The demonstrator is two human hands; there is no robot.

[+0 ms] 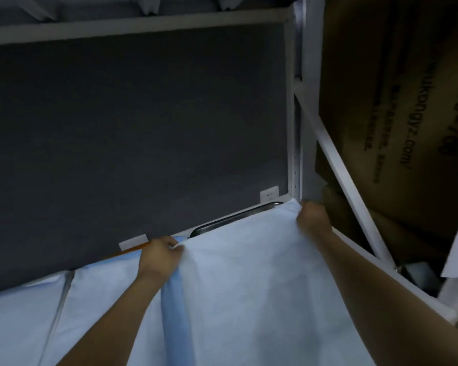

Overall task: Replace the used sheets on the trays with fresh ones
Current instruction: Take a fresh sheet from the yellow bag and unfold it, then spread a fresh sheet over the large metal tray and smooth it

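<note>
**Pale blue non-woven sheet (249, 281) held at its far edge over the dark metal tray (222, 223)**

Position: the sheet lies spread across the tray on the white metal rack (341, 178) and covers all but a strip of the tray's far rim. My left hand (160, 256) pinches the far left corner between thumb and curled fingers. My right hand (313, 217) is curled round the far right corner, just beside the rack's corner upright.

Handling: I judge the sheet very light, soft and limp. It should crease, billow and slide easily on metal, and may tear if snagged. The corners are the sound places to hold, with the edge kept taut between both hands. A darker blue folded strip (175, 313) runs down from under my left hand. I cannot tell whether it is this sheet doubled over or another.

Clearance: the dark grey back panel (143, 128) stands close behind the far rim, so there is little room forward. The rack's upright and diagonal bar crowd my right hand, with brown cardboard boxes (394, 101) beyond. A second pale sheet (24, 326) lies to the left. Open room is toward me and upward.
</note>
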